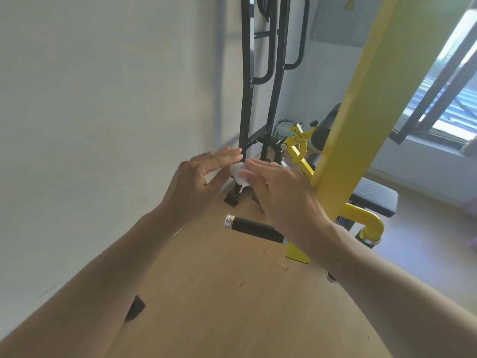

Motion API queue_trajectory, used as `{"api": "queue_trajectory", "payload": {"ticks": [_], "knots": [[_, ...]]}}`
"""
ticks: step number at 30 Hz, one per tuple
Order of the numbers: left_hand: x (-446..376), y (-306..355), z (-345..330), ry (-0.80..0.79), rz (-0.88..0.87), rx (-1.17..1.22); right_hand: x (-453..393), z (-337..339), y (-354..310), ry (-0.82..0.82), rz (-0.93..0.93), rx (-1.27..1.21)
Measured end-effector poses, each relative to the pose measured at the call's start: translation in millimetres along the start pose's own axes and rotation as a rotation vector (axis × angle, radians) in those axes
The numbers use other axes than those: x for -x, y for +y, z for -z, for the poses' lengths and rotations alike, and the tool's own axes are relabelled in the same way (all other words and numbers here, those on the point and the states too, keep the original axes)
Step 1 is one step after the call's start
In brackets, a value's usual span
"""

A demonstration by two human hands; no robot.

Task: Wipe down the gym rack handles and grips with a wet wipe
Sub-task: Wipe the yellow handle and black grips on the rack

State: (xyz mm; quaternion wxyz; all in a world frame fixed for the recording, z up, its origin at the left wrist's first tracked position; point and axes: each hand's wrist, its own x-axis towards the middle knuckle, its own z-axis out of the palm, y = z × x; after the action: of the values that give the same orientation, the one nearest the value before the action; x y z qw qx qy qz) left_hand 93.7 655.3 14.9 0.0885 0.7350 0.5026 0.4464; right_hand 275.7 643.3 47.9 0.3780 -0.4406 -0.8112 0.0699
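Note:
A small white wet wipe (238, 173) is pinched between both hands in the middle of the view. My left hand (204, 182) holds its left side with fingers stretched forward. My right hand (278, 187) covers its right side, thumb on the wipe. Below the hands a black foam grip (254, 228) with a chrome end cap sticks out to the left from the yellow machine frame (361, 120); neither hand touches it. A black rack (247, 73) with curved black handles (268, 63) stands against the wall behind the hands.
A white wall (103, 125) runs along the left. The floor (232, 306) is light wood. A grey padded bench (371, 197) and a yellow curved tube (369, 223) sit to the right. A window (451, 99) is at the far right. A small black object (134, 307) lies on the floor.

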Motion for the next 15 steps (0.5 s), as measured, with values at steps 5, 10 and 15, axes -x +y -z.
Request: {"api": "queue_trajectory", "payload": {"ticks": [5, 10, 15], "knots": [[-3.0, -1.8, 1.0, -0.035, 0.029, 0.011, -14.8, 12.9, 5.0, -0.220, -0.115, 0.227], [-5.2, -3.1, -6.3, -0.005, 0.081, 0.035, -12.9, 25.1, -5.2, -0.237, 0.030, 0.627], [-5.1, 0.3, -7.1, -0.023, 0.097, 0.065, -9.1, 8.9, 7.5, -0.110, 0.023, 0.153]]}}
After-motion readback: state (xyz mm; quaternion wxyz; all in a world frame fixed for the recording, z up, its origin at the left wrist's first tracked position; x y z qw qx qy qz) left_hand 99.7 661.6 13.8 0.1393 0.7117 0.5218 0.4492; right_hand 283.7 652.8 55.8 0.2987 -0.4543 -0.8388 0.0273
